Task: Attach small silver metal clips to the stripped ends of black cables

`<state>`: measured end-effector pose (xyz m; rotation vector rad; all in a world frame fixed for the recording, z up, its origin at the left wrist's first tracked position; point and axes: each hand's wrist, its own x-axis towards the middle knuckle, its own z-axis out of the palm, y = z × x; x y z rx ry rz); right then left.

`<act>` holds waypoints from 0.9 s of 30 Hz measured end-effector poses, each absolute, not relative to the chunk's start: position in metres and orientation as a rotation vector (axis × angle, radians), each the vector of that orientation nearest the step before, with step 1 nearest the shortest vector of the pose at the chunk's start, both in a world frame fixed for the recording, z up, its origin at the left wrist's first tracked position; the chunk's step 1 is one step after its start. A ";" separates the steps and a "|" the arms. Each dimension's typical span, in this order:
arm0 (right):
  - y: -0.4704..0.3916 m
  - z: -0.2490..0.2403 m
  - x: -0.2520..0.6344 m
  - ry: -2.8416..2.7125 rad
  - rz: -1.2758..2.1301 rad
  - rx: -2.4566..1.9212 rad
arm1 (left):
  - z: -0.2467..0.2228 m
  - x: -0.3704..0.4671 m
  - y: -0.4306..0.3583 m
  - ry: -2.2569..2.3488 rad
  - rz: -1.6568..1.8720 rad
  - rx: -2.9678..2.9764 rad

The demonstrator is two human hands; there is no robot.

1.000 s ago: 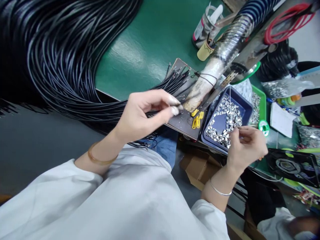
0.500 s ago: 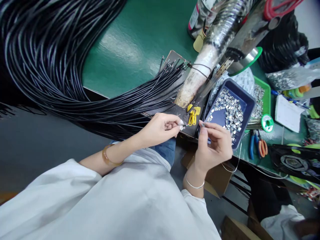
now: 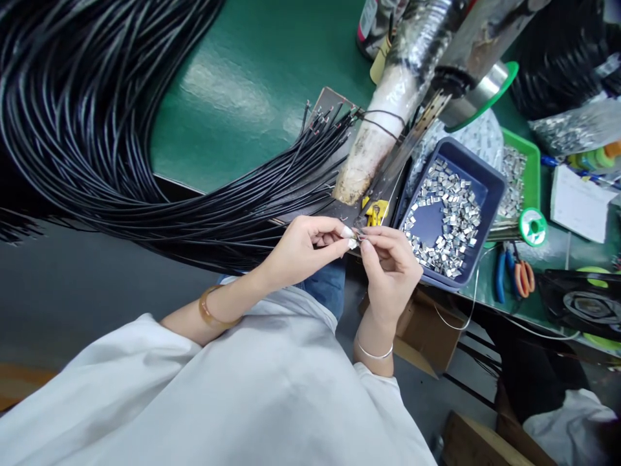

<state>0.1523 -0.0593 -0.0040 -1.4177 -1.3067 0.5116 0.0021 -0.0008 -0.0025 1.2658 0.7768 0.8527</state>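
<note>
My left hand (image 3: 310,251) pinches the end of a black cable between thumb and forefinger, with white wrapping on the fingertips. Against it, my right hand (image 3: 392,266) closes its thumb and fingers on a small metal connector piece, mostly hidden by the fingertips. The two hands meet at the table's front edge. Behind the left hand runs a thick bundle of black cables (image 3: 218,210), their stripped ends fanned out on a dark board (image 3: 334,97). A yellow tool (image 3: 374,212) lies just beyond the fingertips. To the right stands a blue tray (image 3: 495,184) with many small metal connector pieces (image 3: 466,223).
A wrapped tube (image 3: 373,123) slants down over the board. Farther right are a green tray (image 3: 533,169), a solder spool (image 3: 532,226), blue pliers (image 3: 501,275), orange-handled cutters (image 3: 524,278) and white paper (image 3: 579,202). A cardboard box (image 3: 427,333) sits below the table.
My right hand has moved left with the metal connector piece, from beside the tray to the cable end in my left hand. The view has shifted slightly.
</note>
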 end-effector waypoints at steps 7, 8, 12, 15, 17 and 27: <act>-0.061 -0.008 0.151 -1.249 0.607 -1.350 | 0.004 -0.005 0.002 0.696 0.682 1.364; -0.060 -0.010 0.152 -1.237 0.658 -1.320 | 0.004 -0.006 0.003 0.664 0.671 1.363; -0.056 -0.018 0.154 -1.253 0.820 -1.242 | -0.001 -0.008 0.005 0.622 0.773 1.290; -0.055 -0.015 0.151 -1.246 0.654 -1.340 | -0.003 -0.008 0.005 0.672 0.863 1.226; -0.057 -0.010 0.148 -1.231 0.429 -1.413 | -0.002 -0.007 0.006 0.725 0.892 1.141; -0.062 -0.003 0.140 -1.615 -0.166 -1.299 | 0.009 -0.006 0.011 0.729 0.826 0.959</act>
